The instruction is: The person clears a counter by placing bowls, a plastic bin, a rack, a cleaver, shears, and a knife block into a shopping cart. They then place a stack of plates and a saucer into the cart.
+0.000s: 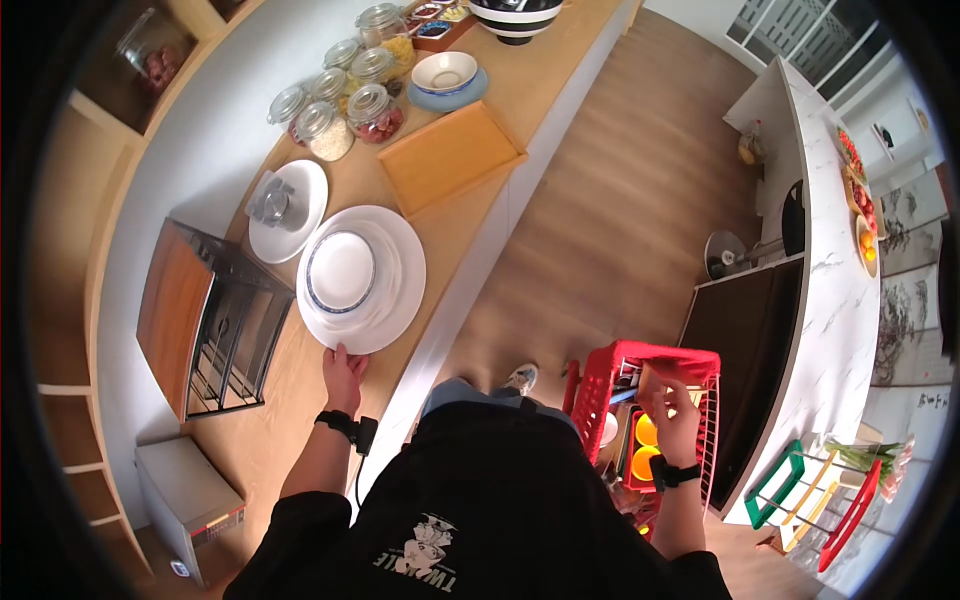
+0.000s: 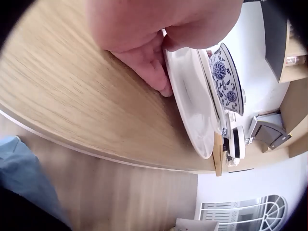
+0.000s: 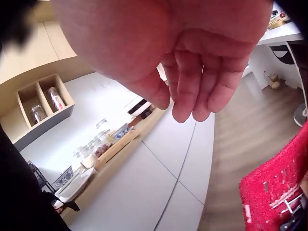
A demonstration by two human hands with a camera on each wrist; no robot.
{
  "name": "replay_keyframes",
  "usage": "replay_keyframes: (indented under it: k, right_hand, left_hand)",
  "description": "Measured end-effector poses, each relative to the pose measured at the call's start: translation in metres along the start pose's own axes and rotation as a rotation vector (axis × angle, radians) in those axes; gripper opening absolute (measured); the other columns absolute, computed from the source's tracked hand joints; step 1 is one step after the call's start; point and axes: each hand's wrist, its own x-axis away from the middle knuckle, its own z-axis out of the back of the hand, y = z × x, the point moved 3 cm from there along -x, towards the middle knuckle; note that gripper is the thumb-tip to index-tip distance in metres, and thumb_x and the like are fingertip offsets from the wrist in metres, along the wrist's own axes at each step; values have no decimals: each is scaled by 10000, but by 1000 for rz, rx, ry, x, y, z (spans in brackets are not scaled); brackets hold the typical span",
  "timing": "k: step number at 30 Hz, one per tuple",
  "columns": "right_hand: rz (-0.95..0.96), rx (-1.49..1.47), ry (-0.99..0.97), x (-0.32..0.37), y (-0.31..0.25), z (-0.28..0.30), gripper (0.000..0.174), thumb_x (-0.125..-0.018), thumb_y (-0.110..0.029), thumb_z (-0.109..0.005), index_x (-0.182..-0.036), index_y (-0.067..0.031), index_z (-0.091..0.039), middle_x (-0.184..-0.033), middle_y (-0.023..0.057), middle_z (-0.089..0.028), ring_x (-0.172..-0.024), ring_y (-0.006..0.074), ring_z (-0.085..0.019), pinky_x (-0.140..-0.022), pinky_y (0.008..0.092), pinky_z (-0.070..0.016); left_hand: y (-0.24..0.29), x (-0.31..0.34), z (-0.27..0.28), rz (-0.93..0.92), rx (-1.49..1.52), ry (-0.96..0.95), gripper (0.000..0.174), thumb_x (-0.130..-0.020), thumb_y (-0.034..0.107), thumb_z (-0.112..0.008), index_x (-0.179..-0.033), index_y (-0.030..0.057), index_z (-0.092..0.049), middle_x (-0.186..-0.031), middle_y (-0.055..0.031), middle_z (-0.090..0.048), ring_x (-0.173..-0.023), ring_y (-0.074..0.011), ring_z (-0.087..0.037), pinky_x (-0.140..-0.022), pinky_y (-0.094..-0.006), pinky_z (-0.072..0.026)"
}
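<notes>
My left hand [image 1: 344, 378] pinches the near rim of a large white plate [image 1: 405, 300] on the wooden counter. In the left wrist view, fingers [image 2: 153, 72] lie at the underside of that plate's rim. A smaller plate and a bowl [image 2: 226, 79] with blue flowers are stacked on the large plate, the bowl upright. Over a red basket [image 1: 650, 350] at the person's right side, my right hand [image 1: 675, 412] hangs with loosely bent fingers. Nothing shows between those fingers in the right wrist view. Orange cups [image 1: 646, 462] sit inside the basket.
Behind the stack is an oval white plate [image 1: 312, 220] bearing clear glassware. A wooden tray [image 1: 450, 160], several glass jars [image 1: 376, 115] and a bowl on a blue plate [image 1: 465, 98] line the counter. A wood-sided rack [image 1: 175, 300] is at left; a marble-topped counter [image 1: 830, 200] is at right.
</notes>
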Motion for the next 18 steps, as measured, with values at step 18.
replay_keyframes:
  k: [18]
  right_hand:
    - [-498,690,621,301,226,71,358,-882,-144,-663,-1187,28,-590,-1125,271,-644,-1004,386,-653,-832,485,-525]
  left_hand:
    - [-11,-15,9,10,-82,-95,302,-1071,340,-387,-1281,124,-402,-1076,-78,-661,-916,-198,-668,-850,-341,-505]
